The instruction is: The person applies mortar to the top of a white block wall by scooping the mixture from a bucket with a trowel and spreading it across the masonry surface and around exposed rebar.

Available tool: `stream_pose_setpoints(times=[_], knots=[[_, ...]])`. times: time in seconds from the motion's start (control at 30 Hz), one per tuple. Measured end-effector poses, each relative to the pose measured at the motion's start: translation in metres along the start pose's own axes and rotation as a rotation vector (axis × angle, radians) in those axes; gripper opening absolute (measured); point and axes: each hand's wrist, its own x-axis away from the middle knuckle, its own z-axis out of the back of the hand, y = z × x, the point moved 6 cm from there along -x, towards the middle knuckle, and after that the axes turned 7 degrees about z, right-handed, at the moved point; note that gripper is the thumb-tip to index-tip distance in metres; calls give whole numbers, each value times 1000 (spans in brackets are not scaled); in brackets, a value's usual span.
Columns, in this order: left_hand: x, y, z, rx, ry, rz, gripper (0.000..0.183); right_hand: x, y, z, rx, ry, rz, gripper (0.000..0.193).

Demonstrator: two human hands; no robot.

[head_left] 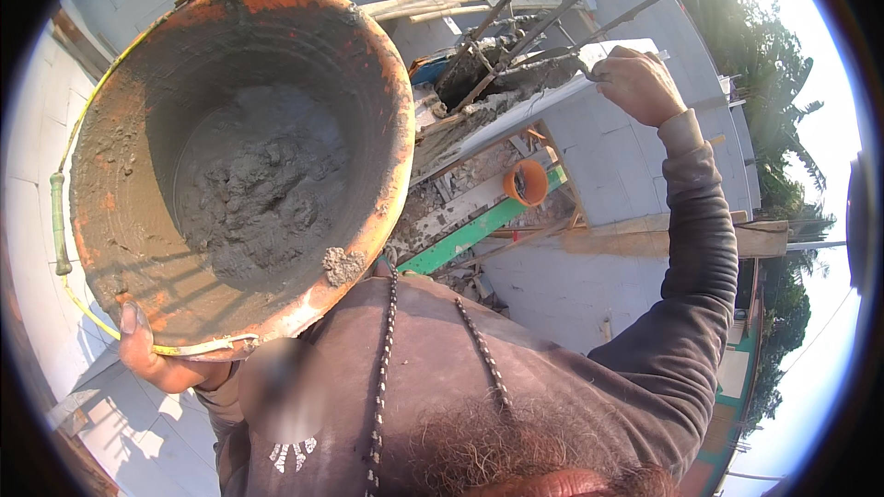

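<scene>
A large orange bucket [391, 156], its walls caked with grey, is tilted so that its mouth faces me on the left. Wet grey mortar [267, 175] lies in the bottom, and a lump of it sticks to the near rim. My left hand [161, 359] grips that rim at the lower left, thumb on the inside. A yellow wire handle with a green grip [58, 221] hangs along the bucket's left side. Stretched out to the upper right, my right hand [640, 83] is closed round a trowel [594, 76] above the wall top; its blade is hard to make out.
Pale block walls [608, 166] stand around me. Poles [552, 14] slant across the wall top beyond. Lower down, a smaller orange bucket [526, 183] sits by a green plank [470, 232] amid rubble. A timber beam [681, 237] juts out at right, with trees [769, 83] behind.
</scene>
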Motion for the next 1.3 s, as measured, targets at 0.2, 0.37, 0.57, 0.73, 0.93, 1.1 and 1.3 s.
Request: stream_pose_setpoints(times=[0.2, 0.37, 0.57, 0.73, 0.93, 1.1, 1.3], knots=[[-4, -2, -9, -2, -86, -63, 49, 3, -43, -9, 242, 287, -49, 19], [2, -10, -5, 211, -172, 78, 32, 72, -64, -1, 209, 378, -495, 23], [-30, 11, -31, 433, -346, 172, 23, 168, -120, 42, -159, 574, -836, 26], [-54, 55, -57, 907, -484, 849, 92, 71, -225, 108, -234, 691, -117, 23], [-62, 58, -63, 858, -626, 561, 104, -39, -317, 107, 310, 343, 136, 18], [-56, 70, -67, 951, -628, 492, 104, -69, -319, 87, 69, -104, 160, 24], [-65, 86, -63, 763, -614, 233, 112, -66, -314, 77, -271, -152, 241, 34]])
